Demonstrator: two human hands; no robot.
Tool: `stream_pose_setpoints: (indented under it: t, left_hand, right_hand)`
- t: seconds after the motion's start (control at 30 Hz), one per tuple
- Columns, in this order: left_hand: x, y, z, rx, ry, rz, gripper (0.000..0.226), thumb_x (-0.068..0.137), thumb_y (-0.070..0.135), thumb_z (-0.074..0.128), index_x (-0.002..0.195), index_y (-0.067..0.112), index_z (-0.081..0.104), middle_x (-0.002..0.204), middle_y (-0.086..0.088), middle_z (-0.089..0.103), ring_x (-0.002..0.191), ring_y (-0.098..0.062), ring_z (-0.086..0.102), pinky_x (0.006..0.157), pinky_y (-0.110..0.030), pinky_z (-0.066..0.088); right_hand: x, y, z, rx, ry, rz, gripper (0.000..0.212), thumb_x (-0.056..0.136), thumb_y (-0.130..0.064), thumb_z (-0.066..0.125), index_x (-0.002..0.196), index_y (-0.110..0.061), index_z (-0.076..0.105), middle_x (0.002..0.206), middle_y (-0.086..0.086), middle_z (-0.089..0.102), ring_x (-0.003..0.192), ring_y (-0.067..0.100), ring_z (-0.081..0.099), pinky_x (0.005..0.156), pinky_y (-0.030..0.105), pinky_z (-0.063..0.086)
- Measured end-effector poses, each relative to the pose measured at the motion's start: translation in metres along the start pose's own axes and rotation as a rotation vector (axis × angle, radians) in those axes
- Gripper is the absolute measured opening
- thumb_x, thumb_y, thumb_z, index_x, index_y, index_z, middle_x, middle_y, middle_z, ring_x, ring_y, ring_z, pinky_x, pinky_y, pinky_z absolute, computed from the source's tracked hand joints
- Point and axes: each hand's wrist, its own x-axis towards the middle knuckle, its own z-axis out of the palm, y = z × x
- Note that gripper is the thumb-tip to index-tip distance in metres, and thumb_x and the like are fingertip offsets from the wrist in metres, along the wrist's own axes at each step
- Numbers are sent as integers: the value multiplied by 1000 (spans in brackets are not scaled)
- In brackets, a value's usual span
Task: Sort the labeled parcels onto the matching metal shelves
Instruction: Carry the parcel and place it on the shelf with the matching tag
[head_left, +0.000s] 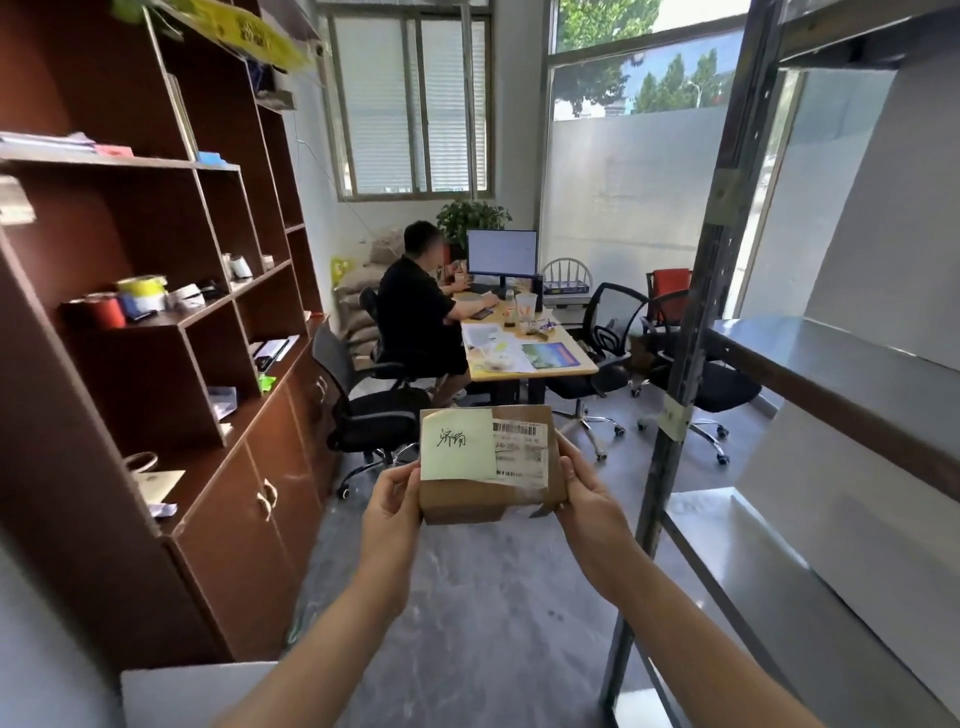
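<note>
A small brown cardboard parcel (467, 499) is held up in front of me at chest height. It carries a pale green note (457, 444) with handwritten characters and a white barcode label (521, 449). My left hand (392, 501) grips its left edge and my right hand (589, 493) grips its right edge. The metal shelf unit (810, 358) stands on the right, with a dark upright post (691, 332) and bare steel boards; the parcel is left of it, not touching.
A tall brown wooden cabinet (156, 322) with tape rolls and papers lines the left wall. Ahead, a person in black (415, 317) sits at a desk (524, 353) with a monitor, among black office chairs (374, 410). Grey floor lies below my arms.
</note>
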Motion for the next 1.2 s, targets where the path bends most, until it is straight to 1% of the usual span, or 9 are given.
stream_pose_setpoints:
  t: [0.13, 0.23, 0.4, 0.53, 0.67, 0.77, 0.87, 1.1, 1.2]
  left_hand:
    - [25, -7, -6, 17, 10, 3, 14, 100, 28, 59, 109, 21, 67, 112, -9, 72, 105, -21, 64, 99, -49, 50]
    - [50, -10, -12, 2, 2, -8, 14, 101, 27, 58, 110, 19, 66, 111, -9, 71, 104, -20, 64, 99, -47, 49]
    - [100, -17, -28, 9, -13, 1, 12, 101, 29, 58, 107, 23, 67, 112, -7, 72, 106, -21, 65, 97, -43, 51]
    - [151, -17, -44, 15, -44, 7, 12, 100, 33, 59, 105, 29, 69, 111, -2, 73, 103, -17, 65, 90, -36, 50]
    - [205, -17, -58, 39, -62, -5, 13, 98, 40, 61, 106, 35, 69, 109, 1, 74, 93, -12, 62, 77, -29, 46]
    - [238, -20, -66, 6, -80, -25, 14, 99, 37, 60, 110, 32, 67, 113, 1, 74, 105, -16, 66, 91, -37, 51]
    - [265, -28, -72, 18, -110, -38, 14, 100, 34, 60, 112, 31, 66, 118, 0, 72, 113, -17, 65, 101, -41, 50]
    - [308, -59, -61, 2, -188, -117, 12, 101, 25, 58, 111, 23, 64, 112, -1, 74, 107, -17, 65, 98, -40, 48]
    - [323, -73, -46, 0, -221, -157, 12, 101, 27, 59, 111, 24, 64, 113, -2, 74, 109, -19, 66, 99, -41, 48]
  right_hand:
    - [27, 5, 8, -24, -20, 14, 40, 108, -16, 31, 138, -29, 54, 123, 8, 71, 106, 22, 67, 83, 38, 51]
    - [49, 13, 20, -42, -30, 11, 39, 108, -17, 32, 138, -30, 54, 125, 9, 69, 105, 23, 65, 78, 37, 50]
    - [92, 30, 41, -71, -19, -3, 40, 109, -16, 32, 142, -26, 52, 129, 12, 67, 101, 22, 65, 68, 29, 53]
    - [130, 44, 63, -81, -2, -17, 40, 109, -17, 33, 142, -28, 51, 130, 10, 66, 100, 18, 66, 68, 25, 54]
    - [169, 53, 89, -60, 21, -36, 38, 108, -15, 34, 140, -22, 53, 129, 12, 67, 93, 14, 69, 64, 22, 55]
    - [195, 62, 106, -51, 43, -38, 38, 108, -17, 33, 140, -23, 52, 128, 11, 68, 95, 13, 69, 66, 21, 55]
    - [213, 74, 115, -35, 94, -29, 38, 108, -18, 33, 139, -25, 53, 128, 8, 68, 106, 18, 68, 75, 23, 55]
    - [236, 97, 103, -46, 201, -13, 37, 108, -19, 33, 137, -28, 55, 127, 6, 69, 110, 21, 66, 91, 37, 50]
    - [249, 103, 87, -56, 237, -12, 38, 108, -19, 33, 139, -27, 53, 128, 7, 68, 109, 21, 66, 88, 35, 50]
